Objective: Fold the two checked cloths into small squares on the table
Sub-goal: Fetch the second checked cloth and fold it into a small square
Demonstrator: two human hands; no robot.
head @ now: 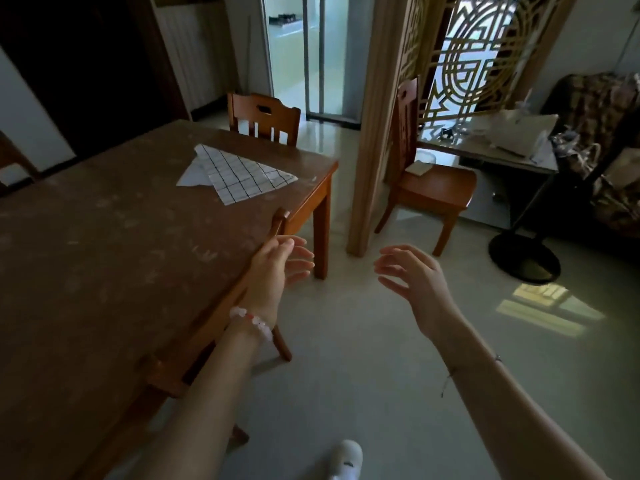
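A white checked cloth (239,176) lies flat near the far right corner of the brown table (104,254). A second pale cloth (190,174) sticks out from under its left side; its pattern is hidden. My left hand (277,268) hovers over the table's right edge, fingers relaxed and spread, holding nothing. My right hand (412,278) floats in the air over the floor to the right of the table, fingers loosely spread and empty. Both hands are well short of the cloths.
A wooden chair (263,117) stands at the table's far end, another chair (426,181) by a wooden pillar (374,133) to the right. A chair back (278,220) is tucked at the table's right edge. A fan base (523,258) and a cluttered side table (502,147) sit far right.
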